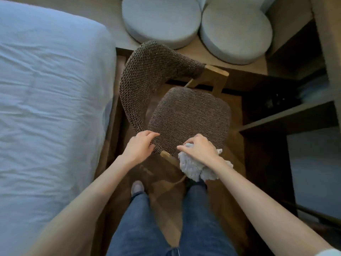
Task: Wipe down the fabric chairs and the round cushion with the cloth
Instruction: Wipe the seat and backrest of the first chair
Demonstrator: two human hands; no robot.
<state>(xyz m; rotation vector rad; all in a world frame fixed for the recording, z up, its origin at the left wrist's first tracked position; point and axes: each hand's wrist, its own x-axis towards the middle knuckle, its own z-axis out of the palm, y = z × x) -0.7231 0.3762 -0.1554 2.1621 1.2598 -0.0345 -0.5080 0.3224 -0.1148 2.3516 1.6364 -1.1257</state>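
Observation:
A brown woven fabric chair (190, 115) with a curved backrest and wooden legs stands in front of me. My left hand (140, 146) grips the near left end of the backrest where it meets the seat. My right hand (198, 147) holds a bunched pale grey cloth (191, 167) against the seat's near edge. Two round pale cushions sit on a low ledge behind the chair, one at the left (160, 21) and one at the right (236, 34).
A bed with a light blue sheet (49, 93) fills the left side, close to the chair. Dark wooden shelving (287, 115) stands at the right. My legs in jeans and one foot are on the wooden floor (166, 204) below the chair.

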